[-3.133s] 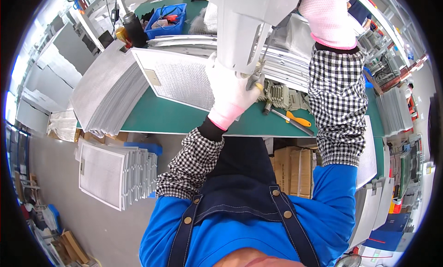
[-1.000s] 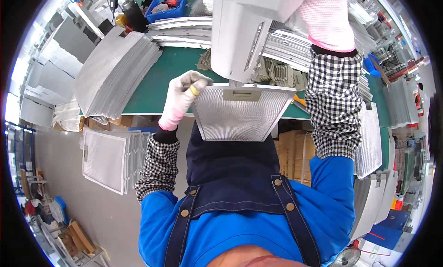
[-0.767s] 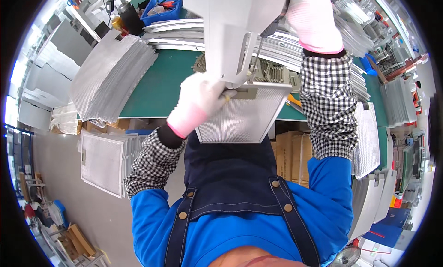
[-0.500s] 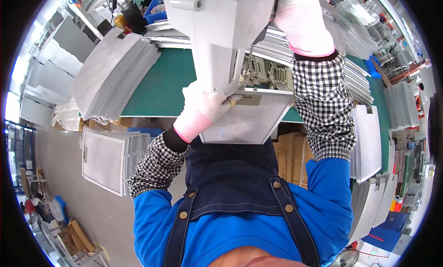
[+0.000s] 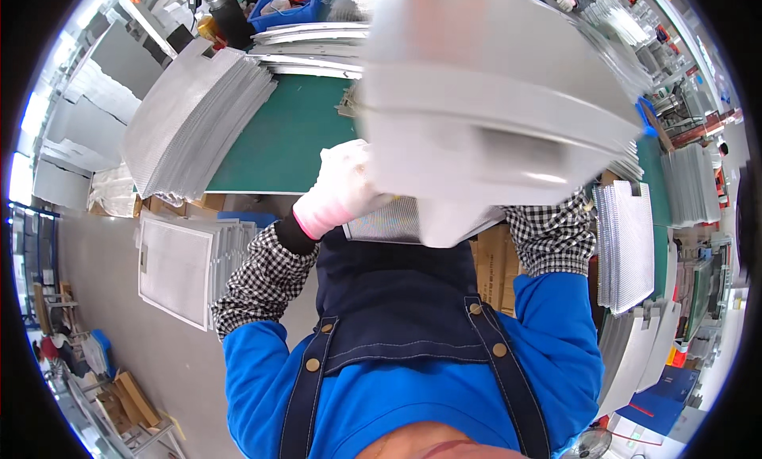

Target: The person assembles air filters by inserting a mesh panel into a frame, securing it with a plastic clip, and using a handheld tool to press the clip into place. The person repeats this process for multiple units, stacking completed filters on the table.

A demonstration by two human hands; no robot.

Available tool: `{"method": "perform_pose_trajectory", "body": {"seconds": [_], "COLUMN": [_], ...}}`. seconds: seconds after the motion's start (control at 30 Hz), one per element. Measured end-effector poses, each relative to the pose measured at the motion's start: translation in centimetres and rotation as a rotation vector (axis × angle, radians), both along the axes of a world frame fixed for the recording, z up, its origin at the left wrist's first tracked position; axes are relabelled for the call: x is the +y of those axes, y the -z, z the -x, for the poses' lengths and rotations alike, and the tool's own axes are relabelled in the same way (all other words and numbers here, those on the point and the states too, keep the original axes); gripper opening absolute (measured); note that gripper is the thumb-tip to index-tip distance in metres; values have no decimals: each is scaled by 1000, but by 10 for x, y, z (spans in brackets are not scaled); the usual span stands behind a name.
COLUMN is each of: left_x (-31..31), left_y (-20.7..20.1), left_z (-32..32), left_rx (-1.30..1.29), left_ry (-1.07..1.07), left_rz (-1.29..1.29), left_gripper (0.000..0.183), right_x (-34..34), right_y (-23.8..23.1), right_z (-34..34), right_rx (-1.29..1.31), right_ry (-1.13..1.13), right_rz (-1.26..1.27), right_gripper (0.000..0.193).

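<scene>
A large light-grey plastic-housed machine [image 5: 468, 102], blurred by motion, fills the upper middle close to my view. I cannot tell its exact kind. Below its left edge, my left hand [image 5: 337, 191], in a white and pink glove, is closed at the upper left corner of a framed mesh filter panel [image 5: 385, 225]. Some of its fingers are hidden by the machine. The panel lies at the bench's front edge against my apron, mostly covered. My right forearm in a checked sleeve [image 5: 552, 241] reaches up behind the machine, which hides that hand.
Stacked mesh panels [image 5: 194, 118] lean on the green bench [image 5: 270, 142] at left. More panels stand below left [image 5: 176, 272] and at right [image 5: 627, 245]. A blue bin [image 5: 290, 3] sits at the back beside a dark bottle [image 5: 230, 26]. Cardboard boxes [image 5: 494, 268] are under the bench.
The machine has swung right and toward me, now covering the metal parts, most of the panel and my right hand. My right forearm has drawn back; my left hand has barely moved.
</scene>
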State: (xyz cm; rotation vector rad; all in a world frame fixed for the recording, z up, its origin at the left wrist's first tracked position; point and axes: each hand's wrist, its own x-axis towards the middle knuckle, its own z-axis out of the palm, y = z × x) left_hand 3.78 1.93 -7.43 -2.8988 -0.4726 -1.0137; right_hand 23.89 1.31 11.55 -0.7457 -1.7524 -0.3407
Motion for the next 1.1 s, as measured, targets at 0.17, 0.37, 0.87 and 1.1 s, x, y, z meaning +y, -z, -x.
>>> {"method": "perform_pose_trajectory", "body": {"seconds": [0.17, 0.37, 0.87, 1.1], "left_x": [0, -4, -19, 31], "left_y": [7, -14, 107, 16], "left_z": [2, -15, 32, 191], "left_rx": [38, -45, -694, -1108], "left_ry": [17, -118, -655, -874], "left_rz": [-44, 109, 1006, 522], "left_gripper": [38, 49, 45, 46], "right_x": [-3, -14, 2, -38], "right_y": [12, -8, -17, 114], "right_z": [0, 24, -257, -421], "right_rx": [-62, 675, 418, 377], "right_ry": [197, -268, 207, 1501], "right_rz": [-180, 596, 579, 920], "right_gripper": [23, 15, 47, 87]}}
